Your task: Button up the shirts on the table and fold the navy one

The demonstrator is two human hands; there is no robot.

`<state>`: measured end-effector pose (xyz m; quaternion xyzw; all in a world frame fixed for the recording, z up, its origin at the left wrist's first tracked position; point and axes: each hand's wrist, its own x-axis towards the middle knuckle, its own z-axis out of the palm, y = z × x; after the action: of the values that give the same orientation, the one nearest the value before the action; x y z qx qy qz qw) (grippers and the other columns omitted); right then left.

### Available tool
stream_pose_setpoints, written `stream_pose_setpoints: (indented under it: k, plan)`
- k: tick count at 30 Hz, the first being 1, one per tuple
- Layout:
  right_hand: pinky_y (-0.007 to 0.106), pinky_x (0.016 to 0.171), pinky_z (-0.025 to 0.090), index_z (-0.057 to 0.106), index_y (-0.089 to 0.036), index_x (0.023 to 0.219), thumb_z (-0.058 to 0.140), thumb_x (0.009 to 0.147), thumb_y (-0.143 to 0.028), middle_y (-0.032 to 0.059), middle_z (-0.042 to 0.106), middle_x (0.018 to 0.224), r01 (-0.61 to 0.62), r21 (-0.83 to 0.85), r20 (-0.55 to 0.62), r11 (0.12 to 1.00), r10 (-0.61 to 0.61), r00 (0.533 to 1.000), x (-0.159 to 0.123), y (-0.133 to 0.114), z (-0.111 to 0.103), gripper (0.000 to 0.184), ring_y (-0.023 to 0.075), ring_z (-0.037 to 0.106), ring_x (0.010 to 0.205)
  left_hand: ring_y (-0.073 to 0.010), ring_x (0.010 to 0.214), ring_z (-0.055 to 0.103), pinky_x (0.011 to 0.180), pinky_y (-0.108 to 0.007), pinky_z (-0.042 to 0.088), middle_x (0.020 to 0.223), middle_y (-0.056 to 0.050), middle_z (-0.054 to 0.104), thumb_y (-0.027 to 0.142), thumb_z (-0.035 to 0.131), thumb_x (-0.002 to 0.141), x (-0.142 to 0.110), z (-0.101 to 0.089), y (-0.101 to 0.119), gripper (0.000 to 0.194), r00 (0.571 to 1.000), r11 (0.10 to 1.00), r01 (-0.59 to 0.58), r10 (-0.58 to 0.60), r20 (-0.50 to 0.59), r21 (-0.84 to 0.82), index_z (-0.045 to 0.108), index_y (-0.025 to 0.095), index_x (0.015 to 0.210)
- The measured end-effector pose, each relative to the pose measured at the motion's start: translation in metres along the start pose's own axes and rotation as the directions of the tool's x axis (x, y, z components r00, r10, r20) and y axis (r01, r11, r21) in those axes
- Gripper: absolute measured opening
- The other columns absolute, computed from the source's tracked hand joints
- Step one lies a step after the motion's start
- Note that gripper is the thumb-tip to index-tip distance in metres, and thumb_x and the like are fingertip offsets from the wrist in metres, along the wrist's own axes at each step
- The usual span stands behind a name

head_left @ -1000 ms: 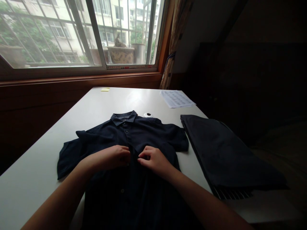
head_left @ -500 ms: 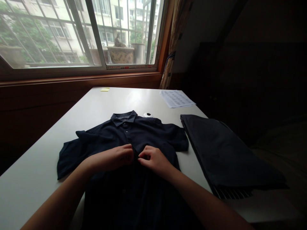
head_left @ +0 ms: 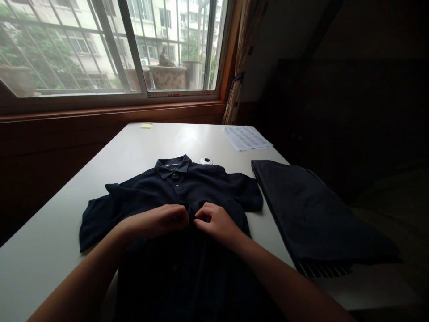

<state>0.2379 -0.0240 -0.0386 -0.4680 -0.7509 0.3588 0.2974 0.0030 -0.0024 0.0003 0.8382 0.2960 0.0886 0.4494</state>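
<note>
A dark navy short-sleeved shirt (head_left: 214, 183) lies face up on the white table (head_left: 110, 152), its collar pointing away from me. Both hands meet at the front placket, mid-chest. My left hand (head_left: 172, 219) is closed, its fingertips pinching the shirt's front edge. Facing it, my right hand (head_left: 214, 222) pinches the cloth between thumb and fingers. The bit of placket between the fingertips is too dark to make out. Buttons show above the hands, and a faint one below them.
A folded dark garment (head_left: 311, 210) with a striped edge lies at the table's right side. Printed sheets (head_left: 248, 137) rest at the far right, a yellow sticky note (head_left: 146, 125) at the far left. A small white round object (head_left: 206, 161) sits just beyond the shirt's shoulder.
Both hands have shifted very slightly to the right, still pinching the shirt front. The shirt and the things around it look unchanged.
</note>
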Motion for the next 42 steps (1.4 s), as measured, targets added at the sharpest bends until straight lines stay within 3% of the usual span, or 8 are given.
stream_pose_setpoints:
  k: [6,11,18,26,32,37,42]
  plan:
    - [0.023,0.066,0.042,0.075,-0.017,0.080,0.071,0.079,-0.018,0.0004,0.063,0.080,-0.026,0.042,0.004,0.999,0.026,1.000,0.000,-0.003,-0.002,0.004,0.0123,0.059,0.073,-0.0134,0.074,0.054,0.066,-0.023,0.043,0.086,0.001,0.061,0.019,0.054,0.091,0.002,0.003,-0.011,0.007,0.997,0.997,0.080,-0.080,0.016,0.005,0.060,0.019,0.094]
    - [0.023,0.066,0.044,0.077,-0.018,0.082,0.071,0.080,-0.019,0.0009,0.065,0.080,-0.055,0.095,0.048,0.994,0.051,0.998,0.000,-0.005,-0.003,0.006,0.0131,0.060,0.074,-0.0135,0.072,0.056,0.062,-0.022,0.044,0.084,0.001,0.063,0.023,0.062,0.086,0.004,0.005,-0.017,0.012,0.992,0.990,0.114,-0.118,-0.051,-0.081,0.058,0.019,0.097]
    - [0.023,0.066,0.044,0.078,-0.019,0.083,0.071,0.080,-0.020,0.0012,0.065,0.080,-0.052,0.111,0.068,0.993,0.045,0.997,-0.001,-0.003,-0.003,0.008,0.0139,0.061,0.075,-0.0182,0.090,0.064,0.079,-0.028,0.050,0.099,-0.004,0.069,0.021,0.066,0.085,0.001,-0.001,-0.009,0.018,0.999,0.987,0.034,-0.039,-0.029,-0.158,0.065,0.017,0.103]
    - [0.023,0.067,0.043,0.078,-0.018,0.084,0.071,0.081,-0.021,0.0015,0.066,0.081,-0.041,0.102,0.067,0.994,0.034,0.997,-0.001,-0.003,-0.003,0.008,0.0142,0.061,0.076,-0.0149,0.077,0.061,0.070,-0.024,0.047,0.086,-0.002,0.068,0.017,0.064,0.085,0.005,-0.001,-0.010,0.009,0.998,1.000,0.011,-0.010,-0.056,0.010,0.068,0.015,0.093]
    - [0.023,0.069,0.044,0.078,-0.018,0.082,0.072,0.080,-0.019,0.0016,0.067,0.081,-0.031,0.096,0.056,0.995,0.026,0.998,0.000,-0.005,-0.004,0.007,0.0138,0.062,0.076,-0.0160,0.082,0.061,0.073,-0.023,0.047,0.091,-0.002,0.066,0.016,0.065,0.084,0.001,-0.008,-0.014,0.010,0.998,0.992,-0.025,0.032,-0.060,0.123,0.071,0.018,0.091]
    - [0.023,0.067,0.044,0.078,-0.018,0.083,0.072,0.080,-0.021,0.0019,0.068,0.083,-0.030,0.098,0.057,0.995,0.024,0.998,-0.001,-0.004,-0.003,0.007,0.0145,0.063,0.077,-0.0180,0.085,0.064,0.076,-0.026,0.049,0.094,-0.003,0.070,0.025,0.069,0.085,-0.006,-0.014,-0.019,0.015,0.999,0.997,0.046,-0.045,-0.017,0.060,0.073,0.019,0.098]
    - [0.023,0.069,0.045,0.078,-0.019,0.082,0.072,0.080,-0.019,0.0013,0.067,0.081,-0.022,0.092,0.053,0.996,0.017,0.998,-0.001,-0.004,-0.002,0.006,0.0144,0.063,0.078,-0.0172,0.080,0.065,0.071,-0.025,0.049,0.089,-0.001,0.072,0.027,0.072,0.082,-0.004,-0.011,-0.023,0.018,0.995,0.997,0.073,-0.075,-0.062,-0.037,0.068,0.018,0.097]
